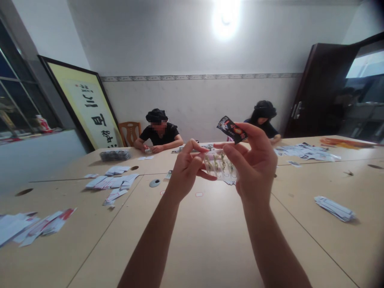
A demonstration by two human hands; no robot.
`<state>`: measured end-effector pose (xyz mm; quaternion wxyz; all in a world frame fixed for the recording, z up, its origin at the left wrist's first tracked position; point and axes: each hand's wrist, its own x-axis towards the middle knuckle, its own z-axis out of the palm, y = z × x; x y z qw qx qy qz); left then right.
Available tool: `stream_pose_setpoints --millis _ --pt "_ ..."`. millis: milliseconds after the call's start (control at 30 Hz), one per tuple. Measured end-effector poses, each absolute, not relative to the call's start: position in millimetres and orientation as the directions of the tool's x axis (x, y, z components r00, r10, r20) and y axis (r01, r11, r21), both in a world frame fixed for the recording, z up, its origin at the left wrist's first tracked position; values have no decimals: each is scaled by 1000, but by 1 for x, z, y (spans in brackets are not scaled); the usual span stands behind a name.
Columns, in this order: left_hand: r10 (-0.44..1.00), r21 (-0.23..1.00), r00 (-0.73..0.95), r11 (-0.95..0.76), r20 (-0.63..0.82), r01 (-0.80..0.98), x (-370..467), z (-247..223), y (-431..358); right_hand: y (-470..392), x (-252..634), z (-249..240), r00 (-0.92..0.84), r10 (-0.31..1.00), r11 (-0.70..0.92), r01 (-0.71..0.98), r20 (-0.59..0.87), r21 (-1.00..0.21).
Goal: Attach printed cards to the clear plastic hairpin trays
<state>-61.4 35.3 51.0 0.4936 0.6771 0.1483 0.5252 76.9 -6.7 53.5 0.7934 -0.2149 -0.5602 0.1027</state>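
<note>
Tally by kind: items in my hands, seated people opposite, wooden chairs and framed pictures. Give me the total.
Black packet: 1
Clear pack: 1
Seated people: 2
Wooden chair: 1
Framed calligraphy: 1
Total: 6

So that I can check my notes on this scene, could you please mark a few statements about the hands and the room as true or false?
1. The right hand holds a black packet. True.
2. The left hand is empty. False: together with the right hand, it holds a clear pack.
3. The clear pack is held above the table. True.
4. A framed calligraphy is at the left of the view, and a dark door at the right. True.
5. Nobody sits across the table. False: a person sits there, and a second person further right.
</note>
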Motion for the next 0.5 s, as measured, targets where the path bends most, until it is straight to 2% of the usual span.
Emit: stream_pose_setpoints --millis 500 --pt "728 846 435 -417 530 -333 -63 54 32 -8 77 53 388 410 874 91 825 -477"
